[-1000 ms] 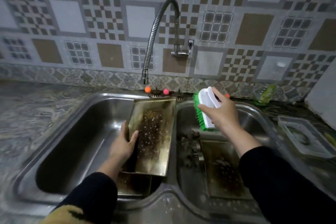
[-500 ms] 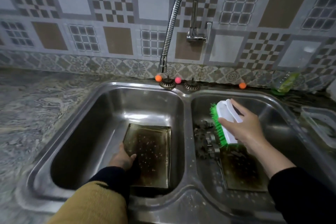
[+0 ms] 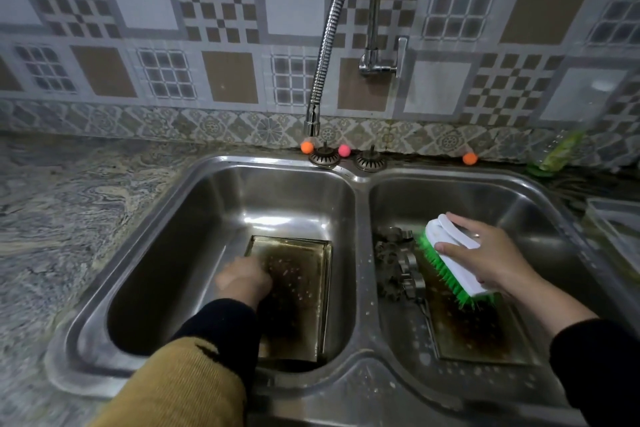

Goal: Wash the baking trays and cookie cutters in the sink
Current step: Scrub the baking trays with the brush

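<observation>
A burnt, greasy baking tray [image 3: 304,274] lies flat on the bottom of the left basin of the steel double sink [image 3: 360,184]. My left hand [image 3: 242,279], blurred, rests on the tray's left side with its fingers curled down onto it. In the right basin lies a second stained baking tray [image 3: 474,333], with several metal cookie cutters [image 3: 394,263] piled at its left. My right hand [image 3: 495,260] grips a white scrub brush with green bristles [image 3: 450,253], held tilted just above that tray's far end.
The flexible faucet [image 3: 323,55] hangs over the left basin's back edge; no water runs. Two sink strainers [image 3: 323,157] and small coloured balls [image 3: 307,147] sit on the back rim. A green bottle [image 3: 557,156] and a clear container [image 3: 616,229] stand right. Marbled counter [image 3: 69,218] lies left.
The left tray went from propped against the divider to flat on the basin floor. My left hand slid onto it. My right hand lowered the brush toward the right tray.
</observation>
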A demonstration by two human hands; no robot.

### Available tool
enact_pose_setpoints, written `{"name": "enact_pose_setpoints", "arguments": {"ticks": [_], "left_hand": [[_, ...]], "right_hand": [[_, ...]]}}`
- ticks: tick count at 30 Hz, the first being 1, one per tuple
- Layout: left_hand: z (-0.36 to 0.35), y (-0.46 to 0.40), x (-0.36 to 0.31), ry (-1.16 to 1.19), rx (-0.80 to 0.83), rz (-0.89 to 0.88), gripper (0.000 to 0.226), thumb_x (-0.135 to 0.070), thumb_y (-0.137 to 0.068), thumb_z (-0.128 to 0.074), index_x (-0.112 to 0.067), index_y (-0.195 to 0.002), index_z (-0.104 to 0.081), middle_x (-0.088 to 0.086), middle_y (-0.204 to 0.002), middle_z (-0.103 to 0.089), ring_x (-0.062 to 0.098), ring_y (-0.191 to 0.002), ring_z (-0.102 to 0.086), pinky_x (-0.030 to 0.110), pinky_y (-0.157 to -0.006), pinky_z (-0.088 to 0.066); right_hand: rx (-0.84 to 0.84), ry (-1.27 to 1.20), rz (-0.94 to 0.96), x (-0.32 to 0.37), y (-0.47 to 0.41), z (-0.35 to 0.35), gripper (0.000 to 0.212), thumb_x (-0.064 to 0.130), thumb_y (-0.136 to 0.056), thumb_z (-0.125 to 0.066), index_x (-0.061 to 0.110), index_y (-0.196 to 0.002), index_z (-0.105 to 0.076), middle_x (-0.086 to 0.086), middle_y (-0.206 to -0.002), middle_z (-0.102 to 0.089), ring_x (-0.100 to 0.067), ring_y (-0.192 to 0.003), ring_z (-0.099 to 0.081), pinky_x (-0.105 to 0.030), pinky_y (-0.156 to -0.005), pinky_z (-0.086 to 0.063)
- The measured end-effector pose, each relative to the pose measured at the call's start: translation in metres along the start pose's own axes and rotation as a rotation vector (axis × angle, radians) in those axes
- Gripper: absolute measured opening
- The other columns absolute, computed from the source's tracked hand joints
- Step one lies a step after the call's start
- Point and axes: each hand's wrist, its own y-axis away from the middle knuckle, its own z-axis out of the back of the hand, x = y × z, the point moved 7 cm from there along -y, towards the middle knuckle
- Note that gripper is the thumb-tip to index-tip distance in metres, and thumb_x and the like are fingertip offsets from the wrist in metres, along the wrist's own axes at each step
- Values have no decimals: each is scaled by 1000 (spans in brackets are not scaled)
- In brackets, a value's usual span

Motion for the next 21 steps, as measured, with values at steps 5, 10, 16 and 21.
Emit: {"name": "enact_pose_setpoints", "arguments": {"ticks": [5, 10, 16, 21], "left_hand": [[39, 20, -96, -40, -148, -295, 38, -32, -94, -45, -26, -131, -52, 2, -131, -55, 24, -120, -52, 35, -89, -44], [46, 69, -196, 65, -203, -527, 47, -42, -93, -47, -27, -137, -44, 4, -127, -57, 26, -118, -53, 39, -87, -46], [-56, 107, -275, 175, 210, -593, 40, -44, -89, -48, -35, -127, -47, 0, -117, -61, 21, -100, -60, 36, -81, -49], [-122, 109, -295, 140, 366, -465, 54, -32, -95, -52, -20, -145, -36, 11, -148, -39, 29, -134, -41, 38, -109, -36]], "right_hand": [[35, 78, 33, -15, -9, 21, 51, 31, -86, -68, 37, -134, -52, 4, -139, -51, -23, -61, -61, -22, -33, -36], [38, 169, 81, -29, -16, 67, 40, 25, -91, -62, 35, -129, -56, 8, -131, -58, -1, -30, -46, -21, -33, -36], [-188, 162, 98, -57, -33, 172, 31, 22, -88, -66, 20, -119, -68, 1, -121, -66, 7, -69, -57, -13, -55, -41], [-338, 141, 75, -103, -61, 241, 30, 20, -88, -66, 16, -118, -68, -4, -126, -64, -20, -116, -56, -19, -86, -37]]}}
